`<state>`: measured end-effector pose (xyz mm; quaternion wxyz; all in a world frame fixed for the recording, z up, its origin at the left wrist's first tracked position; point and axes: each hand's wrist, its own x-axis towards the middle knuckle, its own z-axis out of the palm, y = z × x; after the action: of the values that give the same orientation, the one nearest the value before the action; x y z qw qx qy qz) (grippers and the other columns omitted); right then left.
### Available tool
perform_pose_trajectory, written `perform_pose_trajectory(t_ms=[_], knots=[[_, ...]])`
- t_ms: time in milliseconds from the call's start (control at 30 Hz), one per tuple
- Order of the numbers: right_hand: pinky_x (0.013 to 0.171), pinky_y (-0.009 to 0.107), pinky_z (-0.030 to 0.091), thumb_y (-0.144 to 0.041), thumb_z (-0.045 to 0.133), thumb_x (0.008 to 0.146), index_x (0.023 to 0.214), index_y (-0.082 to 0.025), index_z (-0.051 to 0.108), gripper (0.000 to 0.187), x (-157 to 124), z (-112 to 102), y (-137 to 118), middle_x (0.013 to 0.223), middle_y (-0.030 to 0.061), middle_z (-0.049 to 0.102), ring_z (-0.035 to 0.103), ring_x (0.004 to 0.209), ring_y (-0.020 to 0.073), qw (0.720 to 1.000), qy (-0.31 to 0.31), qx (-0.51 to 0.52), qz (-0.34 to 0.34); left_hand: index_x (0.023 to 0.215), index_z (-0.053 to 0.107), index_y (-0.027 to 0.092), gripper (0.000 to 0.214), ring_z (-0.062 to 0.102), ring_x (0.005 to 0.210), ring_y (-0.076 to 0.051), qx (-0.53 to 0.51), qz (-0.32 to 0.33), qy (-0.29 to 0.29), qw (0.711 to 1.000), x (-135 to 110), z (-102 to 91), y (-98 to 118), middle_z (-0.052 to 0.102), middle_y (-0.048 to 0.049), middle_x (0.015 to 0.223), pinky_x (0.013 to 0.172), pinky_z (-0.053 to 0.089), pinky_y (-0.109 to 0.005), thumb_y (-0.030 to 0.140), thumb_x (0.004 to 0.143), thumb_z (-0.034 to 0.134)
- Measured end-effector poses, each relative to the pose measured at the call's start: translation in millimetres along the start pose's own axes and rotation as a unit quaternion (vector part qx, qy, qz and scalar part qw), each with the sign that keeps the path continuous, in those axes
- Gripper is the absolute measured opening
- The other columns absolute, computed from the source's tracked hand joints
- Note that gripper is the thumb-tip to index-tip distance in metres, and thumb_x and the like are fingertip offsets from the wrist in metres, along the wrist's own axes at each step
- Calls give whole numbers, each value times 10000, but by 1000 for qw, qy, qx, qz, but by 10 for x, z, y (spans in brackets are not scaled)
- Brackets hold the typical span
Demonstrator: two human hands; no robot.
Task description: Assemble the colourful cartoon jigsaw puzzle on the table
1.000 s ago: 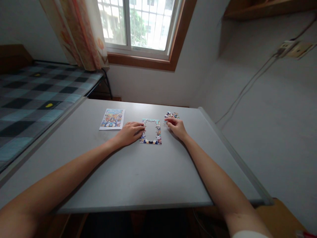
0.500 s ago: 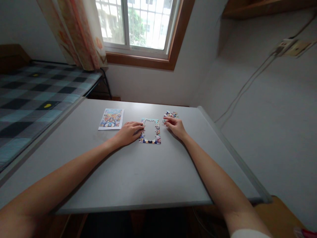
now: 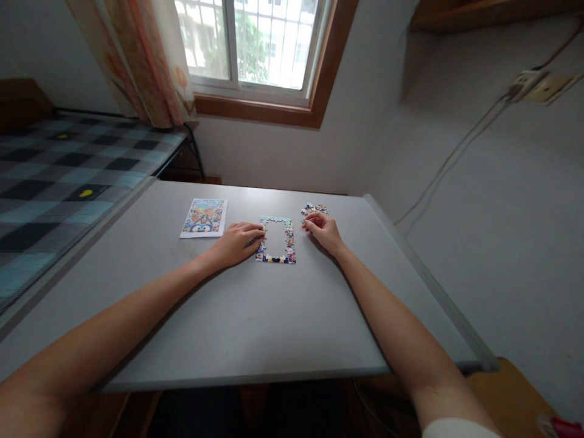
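A rectangular jigsaw puzzle frame (image 3: 275, 260) lies on the table, its border joined and its middle showing bare tabletop. My left hand (image 3: 238, 243) rests flat, its fingertips touching the left side of this border. To the right of the frame, my right hand (image 3: 323, 231) is closed, with thumb and forefinger pinched together. Whatever is between these fingertips is too small to make out. Just beyond them sits a heap of loose puzzle pieces (image 3: 314, 208), partly covered by the hand.
A printed picture sheet (image 3: 204, 218) lies left of the puzzle on the grey table (image 3: 246, 328). Beyond the table's left edge is a bed with a checked cover (image 3: 91, 159). The wall on the right carries a socket (image 3: 527, 84) with hanging cables.
My right hand's fingers have drawn in from a more stretched pose to a pinch beside the heap. The left hand stays in place on the puzzle border.
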<state>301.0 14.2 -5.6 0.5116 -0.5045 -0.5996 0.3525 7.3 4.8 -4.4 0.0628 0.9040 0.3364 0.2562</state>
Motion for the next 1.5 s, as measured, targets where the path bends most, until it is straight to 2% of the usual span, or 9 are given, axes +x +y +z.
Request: perform_pose_trajectory(t_ms=[233, 433, 567, 933, 1500], knots=[[633, 309, 531, -499, 730, 684, 803, -212, 585, 344, 13, 1, 1, 679, 15, 664, 633, 649, 158, 1000, 12, 20, 4, 1119, 714, 226, 278, 643, 1134, -251, -11, -1, 1, 1000, 6, -17, 12, 693, -81, 1238, 997, 480, -469, 327, 974, 499], [658, 314, 521, -439, 701, 700, 937, -185, 695, 347, 3, -12, -6, 703, 20, 682, 612, 638, 147, 1000, 1, 8, 1, 1119, 714, 223, 284, 650, 1119, -246, -5, 1, 3, 1000, 7, -9, 9, 697, -76, 1234, 997, 482, -463, 331, 976, 494], [652, 316, 513, -441, 672, 713, 938, -170, 727, 357, 13, -6, 18, 724, 38, 697, 598, 619, 142, 1000, 2, 2, 5, 1118, 713, 221, 285, 649, 1122, -244, 2, 1, 0, 1000, 4, -15, 9, 697, -75, 1236, 983, 491, -455, 330, 973, 493], [619, 297, 506, -486, 648, 747, 911, -190, 684, 341, 22, 0, 26, 738, 38, 676, 610, 643, 147, 1000, -1, -12, 0, 1115, 714, 227, 286, 649, 1120, -245, -3, -1, 0, 1000, 6, -22, 18, 698, -78, 1228, 988, 487, -452, 339, 976, 490], [615, 290, 509, -438, 682, 717, 893, -203, 661, 294, 21, -2, 22, 691, 17, 674, 625, 635, 150, 1000, 3, -4, 6, 1121, 708, 216, 282, 646, 1128, -241, -8, 2, 0, 1000, 6, -18, 9, 689, -82, 1249, 1000, 486, -458, 332, 977, 494]])
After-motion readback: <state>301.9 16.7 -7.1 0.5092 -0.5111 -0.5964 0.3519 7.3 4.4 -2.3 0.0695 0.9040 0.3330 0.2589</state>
